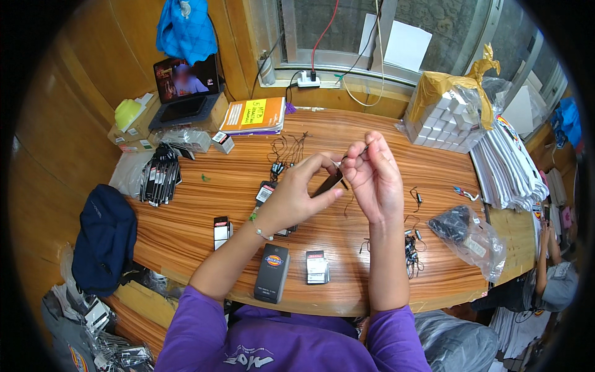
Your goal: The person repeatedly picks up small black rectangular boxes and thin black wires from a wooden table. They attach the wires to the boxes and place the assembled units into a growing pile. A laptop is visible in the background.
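Markings, positions taken from the left grip (pixel 300 189) and right grip (pixel 378 177). Beyond and left of left grip: orange notebook (pixel 233 119) with yellow label (pixel 253 111), large black handwritten lettering, one numeral. Nearer the wearer than left grip: dark card stack (pixel 271 273), multicoloured oval logo, small pale print below. Right of that stack, nearer than both grips: small tag stack (pixel 317 270), white label, print too fine to read. Nearest of all: purple shirt (pixel 297 344), white lettering.
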The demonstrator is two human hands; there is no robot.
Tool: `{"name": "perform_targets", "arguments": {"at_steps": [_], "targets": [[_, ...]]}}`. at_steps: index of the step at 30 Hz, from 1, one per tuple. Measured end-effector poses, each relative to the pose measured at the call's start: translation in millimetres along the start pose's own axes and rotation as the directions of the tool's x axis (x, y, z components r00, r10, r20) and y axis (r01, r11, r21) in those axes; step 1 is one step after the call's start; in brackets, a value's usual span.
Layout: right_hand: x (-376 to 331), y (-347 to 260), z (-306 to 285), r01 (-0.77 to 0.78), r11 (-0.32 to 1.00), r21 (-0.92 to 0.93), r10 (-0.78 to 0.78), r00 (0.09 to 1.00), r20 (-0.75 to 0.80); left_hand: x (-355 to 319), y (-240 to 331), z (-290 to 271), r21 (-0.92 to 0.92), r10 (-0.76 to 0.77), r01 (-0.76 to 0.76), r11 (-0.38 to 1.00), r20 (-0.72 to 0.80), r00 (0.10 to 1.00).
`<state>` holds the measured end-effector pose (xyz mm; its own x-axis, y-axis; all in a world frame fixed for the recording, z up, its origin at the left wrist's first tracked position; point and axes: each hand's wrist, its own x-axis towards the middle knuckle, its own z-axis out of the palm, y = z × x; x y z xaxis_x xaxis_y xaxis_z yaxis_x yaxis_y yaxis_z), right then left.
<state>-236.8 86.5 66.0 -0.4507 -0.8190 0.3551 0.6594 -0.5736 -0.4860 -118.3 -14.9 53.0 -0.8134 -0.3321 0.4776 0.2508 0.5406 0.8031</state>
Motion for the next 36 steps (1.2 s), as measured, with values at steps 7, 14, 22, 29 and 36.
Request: {"name": "perform_targets", "arguments": {"at_steps": [7, 14, 22, 29, 36], "targets": [[1, -12, -8, 0.054, 0.999, 0.009, -0.054, 0.999, -0.007, -2, -4, -9, -0.093, -0.079, 0.084, 0.992, 0.05, 0.996], [0, -9, -4, 0.103, 0.99, 0.095, -0.105, 0.994, 0.023, -5, -6, -7, -0.243, -0.08, 0.061, 0.968, -0.072, 0.994], [-7, -11, 8, 0.094, 0.993, 0.066, -0.097, 0.994, 0.045, -4, 5, -7, -0.108, -0.08, 0.074, 0.991, -0.054, 0.995], [-12, -14, 17, -0.017, 0.778, -0.628, 0.055, 0.998, 0.042, 0, 22, -29, 0.321, 0.268, -0.215, 0.922, -0.132, 0.954], [-10, -9, 16, -0.161, 0.72, -0.675, 0.281, 0.957, 0.071, -2, 29, -35, 0.227, 0.278, -0.257, 0.939, -0.068, 0.958]]}}
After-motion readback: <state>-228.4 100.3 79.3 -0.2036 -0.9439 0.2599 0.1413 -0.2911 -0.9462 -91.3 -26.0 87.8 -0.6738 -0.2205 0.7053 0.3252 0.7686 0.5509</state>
